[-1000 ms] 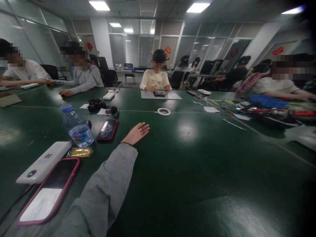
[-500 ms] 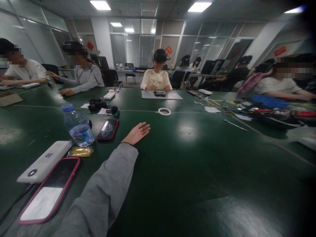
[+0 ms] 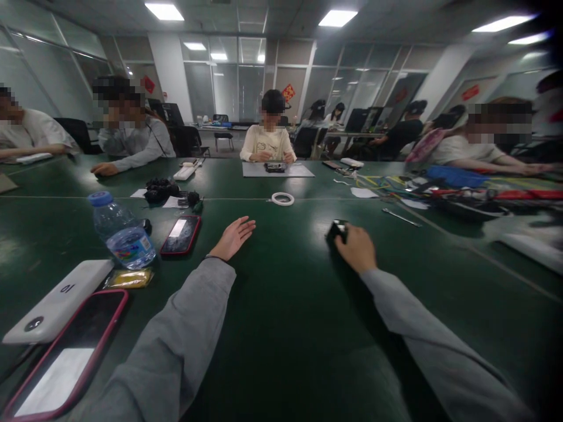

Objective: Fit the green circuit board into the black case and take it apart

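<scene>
My left hand rests palm up over the green table, fingers spread and nothing in it. On the right, my right hand is closed around a small dark, shiny object, too small to name. A white tape roll lies flat beyond and between my hands. Left of my left hand is a phone with a red edge. Farther left stands a water bottle, with a yellow packet in front of it.
A white device and a pink-cased phone lie near left. Black items sit farther back. At right are a wrench, tangled cables and a blue item. Several people sit around the table.
My right hand has come into view from the right with the dark object in it. My left hand stays open. The whole view has shifted slightly to the right.
</scene>
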### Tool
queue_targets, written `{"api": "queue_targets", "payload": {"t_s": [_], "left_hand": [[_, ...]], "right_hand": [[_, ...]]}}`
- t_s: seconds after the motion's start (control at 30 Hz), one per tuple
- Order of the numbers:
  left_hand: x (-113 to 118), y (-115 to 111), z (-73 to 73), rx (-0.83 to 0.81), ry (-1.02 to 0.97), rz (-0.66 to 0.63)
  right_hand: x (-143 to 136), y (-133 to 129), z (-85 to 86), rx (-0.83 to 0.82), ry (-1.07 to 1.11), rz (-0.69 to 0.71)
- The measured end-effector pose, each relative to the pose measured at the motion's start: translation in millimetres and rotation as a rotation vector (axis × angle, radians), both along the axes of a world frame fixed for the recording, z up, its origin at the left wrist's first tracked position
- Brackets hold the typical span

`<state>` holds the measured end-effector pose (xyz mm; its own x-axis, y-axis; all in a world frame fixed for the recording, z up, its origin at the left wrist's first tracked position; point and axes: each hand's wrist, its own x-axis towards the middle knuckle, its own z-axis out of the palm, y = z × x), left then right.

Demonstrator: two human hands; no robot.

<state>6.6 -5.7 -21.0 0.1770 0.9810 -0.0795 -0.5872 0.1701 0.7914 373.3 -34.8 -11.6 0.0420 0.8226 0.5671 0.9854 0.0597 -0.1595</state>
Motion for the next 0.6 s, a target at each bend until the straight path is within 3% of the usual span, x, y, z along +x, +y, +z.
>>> {"api": "queue_targets", "payload": {"t_s": [0.1,0.2,0.27,0.43,0.6], "left_hand": [[4.7,3.8,-4.1,0.041,0.086,0.07],[9.2,7.2,-7.5,0.133,0.116,0.175],[10.3,8.9,-8.9,0.176,0.108,0.188],[6.1,12.1,-12.3,0.202,0.259,0.155],[5.5,17.7,-18.5,0.362,0.49,0.208]], "right_hand": [[-113.2,23.9,-13.2,0.022,-0.011,0.42],[-183.1,18.7,-14.7,0.029,0.012,0.635],[-196.6,12.7,-14.8,0.026,0.061,0.617],[-182.9,19.0,-21.2,0.012,0.236,0.422],[-181.8,24.6,-22.0,-0.02,0.291,0.477]]}}
